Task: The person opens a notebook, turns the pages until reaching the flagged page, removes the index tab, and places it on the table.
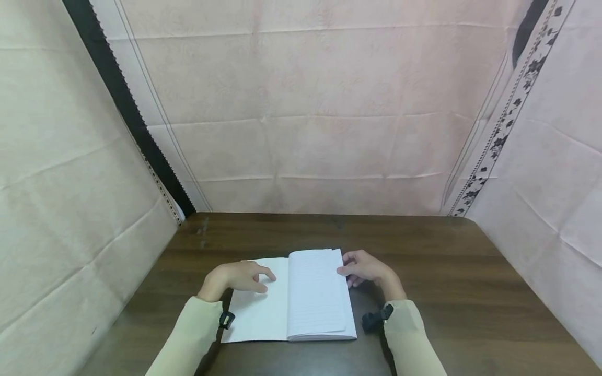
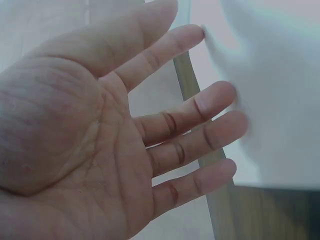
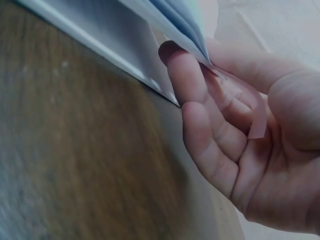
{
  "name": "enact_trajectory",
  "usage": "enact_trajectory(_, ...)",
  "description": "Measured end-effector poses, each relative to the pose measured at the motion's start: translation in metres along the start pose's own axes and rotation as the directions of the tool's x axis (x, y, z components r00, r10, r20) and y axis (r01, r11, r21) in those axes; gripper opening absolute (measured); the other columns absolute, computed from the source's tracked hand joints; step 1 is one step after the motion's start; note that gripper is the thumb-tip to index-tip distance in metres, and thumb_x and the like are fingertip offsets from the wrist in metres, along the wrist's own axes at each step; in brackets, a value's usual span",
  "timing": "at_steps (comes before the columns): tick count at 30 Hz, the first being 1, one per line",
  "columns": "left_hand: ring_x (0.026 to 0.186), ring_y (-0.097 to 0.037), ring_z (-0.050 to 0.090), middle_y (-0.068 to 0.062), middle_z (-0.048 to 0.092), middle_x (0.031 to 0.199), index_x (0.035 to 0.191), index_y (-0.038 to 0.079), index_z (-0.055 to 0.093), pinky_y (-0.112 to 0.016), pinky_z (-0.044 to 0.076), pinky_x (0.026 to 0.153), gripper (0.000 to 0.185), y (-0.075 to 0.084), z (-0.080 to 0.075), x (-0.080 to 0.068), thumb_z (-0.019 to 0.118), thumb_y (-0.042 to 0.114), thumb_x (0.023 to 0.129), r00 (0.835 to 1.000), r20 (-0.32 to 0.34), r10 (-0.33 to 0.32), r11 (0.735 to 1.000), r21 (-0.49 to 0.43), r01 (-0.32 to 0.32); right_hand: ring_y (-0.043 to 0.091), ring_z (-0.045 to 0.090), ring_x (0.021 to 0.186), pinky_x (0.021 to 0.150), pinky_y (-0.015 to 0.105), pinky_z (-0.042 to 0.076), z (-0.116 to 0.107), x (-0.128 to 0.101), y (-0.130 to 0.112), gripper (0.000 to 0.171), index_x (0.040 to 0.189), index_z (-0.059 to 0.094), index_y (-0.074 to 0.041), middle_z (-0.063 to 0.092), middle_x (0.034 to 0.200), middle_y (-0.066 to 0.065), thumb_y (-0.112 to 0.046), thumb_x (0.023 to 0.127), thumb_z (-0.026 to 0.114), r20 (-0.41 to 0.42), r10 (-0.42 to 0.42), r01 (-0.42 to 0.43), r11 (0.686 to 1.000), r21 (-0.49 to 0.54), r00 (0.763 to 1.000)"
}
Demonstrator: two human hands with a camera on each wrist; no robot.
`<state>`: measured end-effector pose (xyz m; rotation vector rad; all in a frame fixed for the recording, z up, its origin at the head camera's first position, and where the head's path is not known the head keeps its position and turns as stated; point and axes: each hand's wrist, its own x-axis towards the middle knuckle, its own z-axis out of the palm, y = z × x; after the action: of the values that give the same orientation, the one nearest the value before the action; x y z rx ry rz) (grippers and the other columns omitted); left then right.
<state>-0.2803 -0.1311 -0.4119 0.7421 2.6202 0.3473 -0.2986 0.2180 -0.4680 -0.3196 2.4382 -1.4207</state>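
An open white notebook (image 1: 305,297) with lined pages lies on the dark wooden table (image 1: 447,271). My left hand (image 1: 261,279) rests flat on the blank left page (image 2: 270,100), and in the left wrist view that hand (image 2: 200,107) has its fingers spread and nearly straight, tips touching the paper. My right hand (image 1: 348,271) is at the book's right edge. In the right wrist view this hand (image 3: 205,65) pinches the corner of several right-hand pages (image 3: 170,15), fingers under them and thumb above. One page corner curls over the palm.
Pale pink cloth walls close in the table on the back, left and right. Bare wood (image 3: 75,150) lies to the right of the book and beyond it. Both sleeves are cream, with a black clip at each wrist.
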Motion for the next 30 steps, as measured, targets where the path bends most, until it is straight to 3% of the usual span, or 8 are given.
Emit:
enact_trajectory(6,0.080,-0.011,0.051,0.005,0.058,0.095,0.112,0.033,0.058,-0.037,0.042,0.070,0.031,0.024,0.000,0.011,0.061,0.037,0.081,0.998,0.056,0.040,0.997,0.062,-0.044,0.026,0.063,0.067,0.064,0.037,0.049,-0.003,-0.002,0.001,0.048,0.115,0.050,-0.013,0.066,0.085,0.007,-0.036,0.076,0.068,0.018,0.002,-0.002,1.000,0.025,1.000)
enact_trajectory(10,0.078,-0.011,0.050,0.006,0.057,0.094,0.109,0.032,0.058,-0.034,0.042,0.068,0.029,0.035,0.000,0.019,0.061,0.038,0.081,0.997,0.056,0.062,0.996,0.065,-0.065,0.027,0.063,0.067,0.066,0.037,0.049,-0.005,-0.004,0.003,0.056,0.123,0.044,-0.014,0.066,0.087,0.007,-0.034,0.077,0.068,0.021,-0.010,0.009,0.999,0.051,1.000)
enact_trajectory(14,0.075,-0.010,0.050,0.005,0.056,0.090,0.110,0.026,0.056,-0.030,0.041,0.065,0.031,0.047,-0.001,0.028,0.061,0.038,0.082,0.991,0.043,0.126,0.991,0.050,-0.128,0.028,0.063,0.067,0.066,0.038,0.049,-0.008,-0.005,0.005,0.058,0.125,0.043,-0.014,0.066,0.088,0.008,-0.032,0.077,0.068,0.032,-0.015,0.013,0.998,0.068,0.999)
enact_trajectory(19,0.072,-0.008,0.050,0.005,0.054,0.085,0.112,0.020,0.052,-0.025,0.041,0.065,0.037,0.057,0.006,0.042,0.062,0.037,0.081,0.975,0.001,0.223,0.974,0.024,-0.223,0.029,0.063,0.067,0.066,0.038,0.048,-0.008,-0.005,0.006,0.056,0.125,0.043,-0.013,0.066,0.089,0.009,-0.029,0.078,0.068,0.056,-0.025,0.020,0.995,0.093,0.998)
enact_trajectory(25,0.069,-0.005,0.048,0.007,0.054,0.081,0.118,0.022,0.050,-0.022,0.041,0.062,0.042,0.064,0.020,0.058,0.062,0.035,0.081,0.954,-0.077,0.289,0.957,-0.008,-0.291,0.030,0.063,0.067,0.067,0.038,0.049,-0.005,-0.006,0.005,0.055,0.124,0.043,-0.012,0.066,0.088,0.009,-0.030,0.078,0.067,0.092,-0.020,0.011,0.995,0.095,0.996)
enact_trajectory(30,0.074,-0.008,0.051,0.003,0.056,0.088,0.123,0.024,0.047,-0.021,0.041,0.065,0.045,0.076,0.027,0.070,0.063,0.033,0.081,0.922,-0.110,0.371,0.928,0.001,-0.374,0.029,0.063,0.066,0.067,0.037,0.049,-0.007,-0.006,0.003,0.051,0.118,0.047,-0.011,0.066,0.087,0.010,-0.033,0.077,0.068,0.083,-0.012,0.006,0.997,0.079,0.996)
